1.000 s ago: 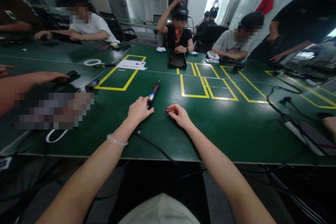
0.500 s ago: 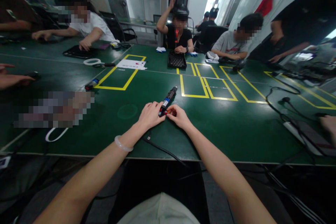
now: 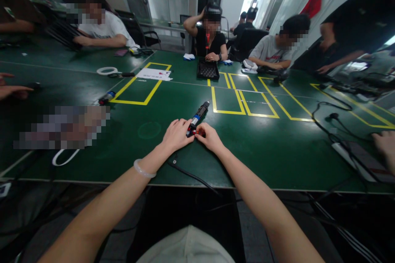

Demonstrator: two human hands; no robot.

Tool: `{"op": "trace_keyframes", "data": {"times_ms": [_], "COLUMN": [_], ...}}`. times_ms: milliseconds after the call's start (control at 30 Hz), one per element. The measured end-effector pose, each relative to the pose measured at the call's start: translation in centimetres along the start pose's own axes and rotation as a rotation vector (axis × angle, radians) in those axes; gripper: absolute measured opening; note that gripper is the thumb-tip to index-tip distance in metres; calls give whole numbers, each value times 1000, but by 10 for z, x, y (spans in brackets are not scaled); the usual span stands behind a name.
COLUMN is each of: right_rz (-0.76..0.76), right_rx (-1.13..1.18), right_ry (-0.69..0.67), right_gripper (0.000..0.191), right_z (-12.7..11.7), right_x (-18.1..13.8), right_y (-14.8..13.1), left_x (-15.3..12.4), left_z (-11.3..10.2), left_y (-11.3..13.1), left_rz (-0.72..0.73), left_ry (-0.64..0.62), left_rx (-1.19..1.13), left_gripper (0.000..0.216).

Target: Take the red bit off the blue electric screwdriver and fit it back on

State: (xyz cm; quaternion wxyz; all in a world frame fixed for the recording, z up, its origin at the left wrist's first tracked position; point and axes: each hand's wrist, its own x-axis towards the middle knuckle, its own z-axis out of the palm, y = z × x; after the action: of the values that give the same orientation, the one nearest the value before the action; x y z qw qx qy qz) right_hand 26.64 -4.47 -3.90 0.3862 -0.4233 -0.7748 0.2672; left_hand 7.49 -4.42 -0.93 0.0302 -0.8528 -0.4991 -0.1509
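A black and blue electric screwdriver (image 3: 198,115) lies on the green table (image 3: 253,148), its tip pointing away and to the right. My left hand (image 3: 176,134) is closed around its near end. My right hand (image 3: 209,136) pinches a small red part (image 3: 195,132) right at that near end, so both hands meet there. A black cable (image 3: 188,174) runs from the tool back over the table's front edge.
Yellow tape rectangles (image 3: 237,100) mark the table. A black parts tray (image 3: 207,70) stands far across, a white sheet (image 3: 154,74) and a white ring (image 3: 106,70) at the far left. Cables and a power strip (image 3: 354,152) lie right. Several other people sit around the table.
My left hand has slid the screwdriver to the right and swung its tip rightward, bringing its near end to the red part in my right hand. Both hands now touch there.
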Motion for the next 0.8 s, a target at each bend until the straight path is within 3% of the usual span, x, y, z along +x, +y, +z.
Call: {"op": "trace_keyframes", "data": {"times_ms": [600, 800], "right_rz": [-99, -62], "right_rx": [-20, -5], "right_ry": [18, 74], "right_gripper": [11, 16], "right_z": [-1, 0], "right_x": [0, -1], "right_y": [-3, -1], "left_x": [-3, -3], "left_z": [-3, -5], "left_y": [1, 1], "left_rz": [0, -87], "left_ry": [-4, -66], "left_rx": [7, 19], "left_gripper": [65, 58]}}
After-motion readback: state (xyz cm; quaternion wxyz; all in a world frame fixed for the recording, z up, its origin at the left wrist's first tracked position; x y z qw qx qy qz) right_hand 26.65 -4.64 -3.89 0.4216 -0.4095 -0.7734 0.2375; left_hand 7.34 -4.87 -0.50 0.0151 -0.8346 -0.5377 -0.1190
